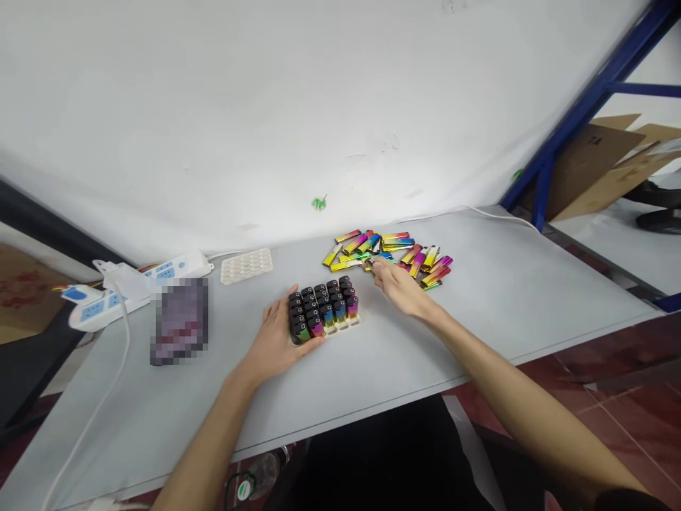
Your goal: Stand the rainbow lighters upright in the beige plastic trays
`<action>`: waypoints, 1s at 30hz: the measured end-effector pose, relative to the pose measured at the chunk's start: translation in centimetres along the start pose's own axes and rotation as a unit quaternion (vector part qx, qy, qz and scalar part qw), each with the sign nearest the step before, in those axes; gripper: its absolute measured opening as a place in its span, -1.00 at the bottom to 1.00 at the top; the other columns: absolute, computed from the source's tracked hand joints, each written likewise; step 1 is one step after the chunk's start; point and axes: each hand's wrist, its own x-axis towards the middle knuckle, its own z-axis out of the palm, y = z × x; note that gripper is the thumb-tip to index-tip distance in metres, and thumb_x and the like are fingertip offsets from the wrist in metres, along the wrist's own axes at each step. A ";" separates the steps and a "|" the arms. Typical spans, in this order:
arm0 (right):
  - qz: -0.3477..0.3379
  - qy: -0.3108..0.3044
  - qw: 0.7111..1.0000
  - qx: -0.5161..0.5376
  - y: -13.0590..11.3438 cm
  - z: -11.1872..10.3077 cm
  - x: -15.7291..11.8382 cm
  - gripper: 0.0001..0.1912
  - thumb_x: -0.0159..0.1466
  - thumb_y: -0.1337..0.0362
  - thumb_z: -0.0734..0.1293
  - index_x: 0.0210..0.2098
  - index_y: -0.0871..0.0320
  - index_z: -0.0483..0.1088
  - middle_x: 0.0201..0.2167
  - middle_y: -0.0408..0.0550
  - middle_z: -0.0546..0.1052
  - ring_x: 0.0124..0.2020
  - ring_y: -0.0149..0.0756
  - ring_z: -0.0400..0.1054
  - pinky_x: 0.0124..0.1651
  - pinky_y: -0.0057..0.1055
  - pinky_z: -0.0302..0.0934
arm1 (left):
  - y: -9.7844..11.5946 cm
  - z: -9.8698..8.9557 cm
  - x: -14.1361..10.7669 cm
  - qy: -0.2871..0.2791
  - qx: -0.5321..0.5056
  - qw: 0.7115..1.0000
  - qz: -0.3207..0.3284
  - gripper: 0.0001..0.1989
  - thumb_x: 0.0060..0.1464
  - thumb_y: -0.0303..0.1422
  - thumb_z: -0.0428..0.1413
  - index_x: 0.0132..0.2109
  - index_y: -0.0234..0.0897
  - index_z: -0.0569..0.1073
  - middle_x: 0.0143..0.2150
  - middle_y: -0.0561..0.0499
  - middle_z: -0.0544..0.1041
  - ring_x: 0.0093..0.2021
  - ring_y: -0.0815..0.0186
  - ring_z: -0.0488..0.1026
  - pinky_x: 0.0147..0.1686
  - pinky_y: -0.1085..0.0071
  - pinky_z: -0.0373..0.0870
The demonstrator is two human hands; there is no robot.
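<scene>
A cream tray (348,324) stands on the table with several rows of black-topped lighters (320,305) upright in it. A few of its front pockets show no lighter. My left hand (275,335) grips the tray's left corner, thumb along the front edge and fingers at the far left side. Behind and to the right lies a loose heap of shiny multicoloured lighters (396,243). At the near edge of this heap, my right hand (396,286) is closed in a pinch on a lighter (368,263), mostly hidden by the fingers.
Another cream tray (247,266) lies at the back left. Left of it are white power strips (178,268) with a cable, and a pixelated dark object (181,319). The white wall (266,142) bounds the grey table (511,284); a blue frame (543,191) and cardboard boxes stand right.
</scene>
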 end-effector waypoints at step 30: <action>0.159 0.012 0.903 0.398 1.5 2.8 -0.1 -0.38 0.31 -0.22 0.10 -0.68 0.07 0.04 -0.74 -0.29 -0.10 -0.69 -0.49 -0.32 -0.60 -0.44 -0.38 | 0.2 0.0 0.1 -0.002 0.000 1.000 -0.025 -0.04 -0.07 -0.01 0.29 0.37 -0.05 0.00 0.32 -0.17 0.28 0.35 -0.11 0.18 0.30 -0.16 0.08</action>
